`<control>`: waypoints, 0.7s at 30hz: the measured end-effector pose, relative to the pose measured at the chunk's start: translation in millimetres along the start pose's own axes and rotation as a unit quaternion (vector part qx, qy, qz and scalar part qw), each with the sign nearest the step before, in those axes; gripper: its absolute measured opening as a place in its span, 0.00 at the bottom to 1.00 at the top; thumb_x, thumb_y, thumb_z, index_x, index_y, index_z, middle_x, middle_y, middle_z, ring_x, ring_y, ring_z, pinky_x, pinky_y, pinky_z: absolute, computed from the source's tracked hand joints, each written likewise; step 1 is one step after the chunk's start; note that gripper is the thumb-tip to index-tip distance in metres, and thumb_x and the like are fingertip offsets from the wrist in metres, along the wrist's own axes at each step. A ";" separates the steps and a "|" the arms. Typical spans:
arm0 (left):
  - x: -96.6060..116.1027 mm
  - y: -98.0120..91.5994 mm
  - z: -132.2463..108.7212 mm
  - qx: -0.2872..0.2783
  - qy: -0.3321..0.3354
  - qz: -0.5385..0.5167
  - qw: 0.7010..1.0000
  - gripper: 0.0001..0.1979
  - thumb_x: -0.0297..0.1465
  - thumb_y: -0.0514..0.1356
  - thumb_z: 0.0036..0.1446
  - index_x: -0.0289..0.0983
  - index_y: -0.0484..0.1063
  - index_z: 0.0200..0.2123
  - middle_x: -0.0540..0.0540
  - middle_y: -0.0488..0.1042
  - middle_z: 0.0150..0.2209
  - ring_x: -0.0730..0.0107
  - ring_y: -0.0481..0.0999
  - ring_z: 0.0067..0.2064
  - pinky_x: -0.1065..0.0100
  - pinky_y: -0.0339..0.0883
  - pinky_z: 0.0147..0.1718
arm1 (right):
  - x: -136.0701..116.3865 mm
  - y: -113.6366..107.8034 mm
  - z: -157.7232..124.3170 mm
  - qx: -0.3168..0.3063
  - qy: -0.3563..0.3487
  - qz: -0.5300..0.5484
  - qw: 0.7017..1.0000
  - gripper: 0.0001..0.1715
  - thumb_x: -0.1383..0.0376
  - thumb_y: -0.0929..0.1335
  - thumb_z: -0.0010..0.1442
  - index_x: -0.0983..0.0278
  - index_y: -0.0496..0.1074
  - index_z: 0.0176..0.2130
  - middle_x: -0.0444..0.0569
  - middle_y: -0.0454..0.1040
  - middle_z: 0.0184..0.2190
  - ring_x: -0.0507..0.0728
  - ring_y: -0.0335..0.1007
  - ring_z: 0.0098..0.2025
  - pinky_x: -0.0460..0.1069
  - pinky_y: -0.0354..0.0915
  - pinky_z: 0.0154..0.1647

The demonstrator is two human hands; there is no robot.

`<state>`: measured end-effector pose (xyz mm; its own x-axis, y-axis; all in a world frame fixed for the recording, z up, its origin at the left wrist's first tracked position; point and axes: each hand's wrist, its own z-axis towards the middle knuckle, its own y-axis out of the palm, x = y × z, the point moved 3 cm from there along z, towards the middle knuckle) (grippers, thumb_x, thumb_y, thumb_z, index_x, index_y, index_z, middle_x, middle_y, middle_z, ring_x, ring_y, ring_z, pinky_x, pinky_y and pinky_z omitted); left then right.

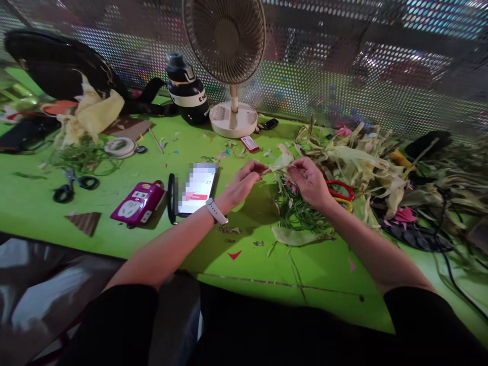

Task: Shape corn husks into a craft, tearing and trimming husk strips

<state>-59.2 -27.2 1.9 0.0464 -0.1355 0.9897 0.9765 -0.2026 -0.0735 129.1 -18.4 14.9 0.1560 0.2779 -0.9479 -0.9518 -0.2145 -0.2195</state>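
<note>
My left hand [244, 180] and my right hand [309, 179] meet above the green table [114, 229], both pinched on a pale corn husk strip [281, 162] stretched between them. A bundle of thin green stems [299, 213] lies just under my right hand. A white watch is on my left wrist. A large heap of dried corn husks [366, 162] lies to the right of my hands.
A lit phone [196, 193] and a magenta power strip [139, 202] lie left of my left hand. Black scissors [70, 185], a tape roll [120, 147], a desk fan [229, 61], a black bottle [186, 89] and red-handled scissors [341, 190] also sit on the table. A perforated metal screen stands behind.
</note>
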 end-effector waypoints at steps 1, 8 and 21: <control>1.2 0.8 -0.5 -0.026 0.011 0.016 0.999 0.09 0.30 0.54 0.54 0.37 0.70 0.39 0.44 0.75 0.44 0.62 0.73 0.50 0.59 0.65 0.53 | 0.7 1.4 -0.7 -0.007 0.004 -0.001 1.000 0.26 0.40 0.68 0.55 0.58 0.61 0.34 0.40 0.66 0.21 0.49 0.58 0.17 0.48 0.58 0.16; 4.8 9.9 -6.0 -0.047 0.003 -0.090 0.995 0.11 0.40 0.57 0.61 0.38 0.66 0.33 0.49 0.72 0.31 0.70 0.72 0.35 0.67 0.67 0.36 | 3.0 6.9 -4.4 -0.028 -0.016 -0.029 0.999 0.23 0.43 0.67 0.59 0.58 0.63 0.34 0.41 0.67 0.25 0.50 0.63 0.21 0.49 0.63 0.22; 3.2 17.7 -7.2 -0.041 -0.037 -0.157 0.986 0.08 0.34 0.58 0.62 0.37 0.61 0.36 0.52 0.71 0.28 0.78 0.72 0.30 0.72 0.67 0.32 | -5.7 5.2 -7.7 -0.041 -0.134 -0.184 0.973 0.05 0.63 0.66 0.61 0.62 0.68 0.33 0.46 0.72 0.29 0.54 0.68 0.32 0.49 0.64 0.36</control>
<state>-43.3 -38.2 2.8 -0.2378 0.0163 0.9712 0.9248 -0.3020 0.2316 125.3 -28.3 17.4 0.3977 0.5809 -0.7102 -0.8188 -0.1245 -0.5604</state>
